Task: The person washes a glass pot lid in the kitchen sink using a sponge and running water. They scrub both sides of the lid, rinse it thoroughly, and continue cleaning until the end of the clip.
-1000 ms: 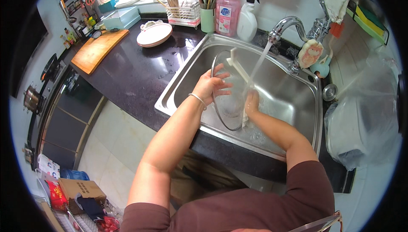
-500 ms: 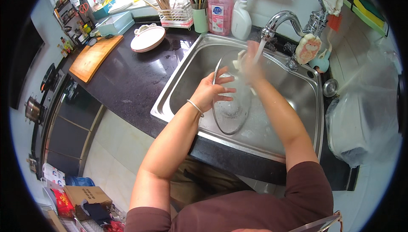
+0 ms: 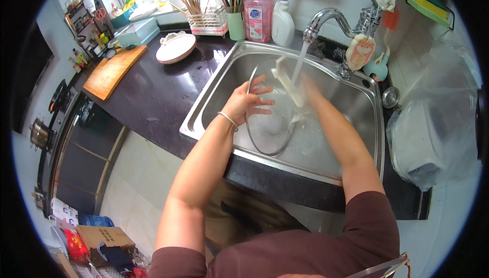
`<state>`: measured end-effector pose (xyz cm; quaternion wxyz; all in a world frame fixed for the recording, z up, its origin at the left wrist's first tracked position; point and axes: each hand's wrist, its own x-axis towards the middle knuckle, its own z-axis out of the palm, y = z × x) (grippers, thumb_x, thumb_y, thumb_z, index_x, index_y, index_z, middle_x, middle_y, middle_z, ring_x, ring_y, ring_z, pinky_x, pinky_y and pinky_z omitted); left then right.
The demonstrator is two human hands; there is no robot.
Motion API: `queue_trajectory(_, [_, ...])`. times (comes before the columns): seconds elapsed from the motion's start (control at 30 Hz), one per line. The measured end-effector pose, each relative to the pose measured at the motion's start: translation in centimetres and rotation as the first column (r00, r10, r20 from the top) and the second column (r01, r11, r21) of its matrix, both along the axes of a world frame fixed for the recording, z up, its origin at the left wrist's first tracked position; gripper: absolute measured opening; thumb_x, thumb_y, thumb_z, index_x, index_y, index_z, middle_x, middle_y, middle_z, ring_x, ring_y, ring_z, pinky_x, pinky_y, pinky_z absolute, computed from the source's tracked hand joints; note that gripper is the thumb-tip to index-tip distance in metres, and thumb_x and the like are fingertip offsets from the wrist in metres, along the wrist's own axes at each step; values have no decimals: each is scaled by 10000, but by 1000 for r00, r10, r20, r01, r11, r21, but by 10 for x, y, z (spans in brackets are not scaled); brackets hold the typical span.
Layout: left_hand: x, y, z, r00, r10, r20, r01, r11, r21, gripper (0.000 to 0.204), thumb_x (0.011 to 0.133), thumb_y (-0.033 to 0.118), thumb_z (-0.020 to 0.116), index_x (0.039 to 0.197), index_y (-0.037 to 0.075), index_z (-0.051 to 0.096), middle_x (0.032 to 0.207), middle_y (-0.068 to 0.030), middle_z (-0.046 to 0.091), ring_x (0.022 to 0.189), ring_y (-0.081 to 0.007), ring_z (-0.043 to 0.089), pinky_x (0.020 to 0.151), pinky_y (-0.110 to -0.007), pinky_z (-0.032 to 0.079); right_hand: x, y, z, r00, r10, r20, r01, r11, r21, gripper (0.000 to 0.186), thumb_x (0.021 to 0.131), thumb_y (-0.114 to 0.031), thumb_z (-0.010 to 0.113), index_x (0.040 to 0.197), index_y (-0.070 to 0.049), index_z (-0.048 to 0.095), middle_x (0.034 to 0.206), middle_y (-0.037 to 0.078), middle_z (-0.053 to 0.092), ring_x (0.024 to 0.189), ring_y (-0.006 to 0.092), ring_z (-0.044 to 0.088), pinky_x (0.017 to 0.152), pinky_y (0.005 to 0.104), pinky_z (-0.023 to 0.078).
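My left hand (image 3: pixel 250 99) grips a round, clear glass pot lid (image 3: pixel 272 127) by its dark metal rim, fingers spread along it. The lid is tilted up over the stainless steel sink (image 3: pixel 326 150). A white, elongated thing (image 3: pixel 289 84) shows at the lid's far right side, under the stream; blur hides whether it is the lid's handle or something separate. Right beside it is my right hand (image 3: pixel 309 90), smeared by motion and partly hidden, so its fingers cannot be made out. Water runs from the chrome faucet (image 3: pixel 326 17) between the hands.
Behind the sink stand a pink pump bottle (image 3: pixel 258 18), a white spray bottle (image 3: pixel 283 23) and a green utensil cup (image 3: pixel 236 25). A white dish (image 3: pixel 176 48) and wooden cutting board (image 3: pixel 115 71) lie on the dark counter. A plastic-wrapped item (image 3: pixel 420 135) sits at right.
The view has shifted slightly. My right hand has moved down beside the white thing, which now shows more fully. My left hand still holds the lid.
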<state>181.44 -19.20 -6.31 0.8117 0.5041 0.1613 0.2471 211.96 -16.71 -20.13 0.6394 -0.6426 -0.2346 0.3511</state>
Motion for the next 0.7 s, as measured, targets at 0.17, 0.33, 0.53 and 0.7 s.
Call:
queue_trajectory(0.17, [-31, -3, -1, 994, -75, -74, 81, 994, 76, 752, 667, -91, 451, 1384, 76, 297, 1280, -193, 469, 1052, -350, 568, 821, -445, 522, -52, 4, 78, 983, -63, -172, 130, 900, 415, 376, 841, -368, 546, 928, -4, 575, 840, 55, 562, 712, 155, 520, 641, 306, 431])
queue_trajectory(0.33, [-22, -16, 4, 989, -121, -80, 129, 987, 101, 770, 648, -109, 456, 1382, 66, 302, 1286, -182, 453, 1077, -343, 553, 828, -438, 522, -69, 3, 115, 946, 53, 319, -226, 813, 537, 385, 855, -461, 534, 788, -83, 554, 693, -23, 513, 615, 69, 477, 548, 225, 372])
queue_trajectory(0.53, [-14, -17, 5, 985, -164, -61, 169, 981, 100, 752, 659, -99, 461, 1378, 58, 310, 1282, -184, 448, 1074, -333, 553, 812, -433, 530, -41, 15, 116, 804, 212, 555, -307, 948, 82, 414, 859, -409, 574, 632, -63, 567, 563, -25, 484, 512, 108, 478, 507, 267, 385])
queue_trajectory(0.7, [-5, -23, 1, 978, -195, -68, 202, 973, 115, 737, 684, -84, 471, 1384, 61, 293, 1280, -186, 446, 1063, -322, 560, 806, -418, 528, -47, 5, 146, 703, 448, 552, -462, 878, -124, 485, 867, -479, 487, 672, -48, 589, 582, 59, 542, 520, 196, 477, 552, 358, 403])
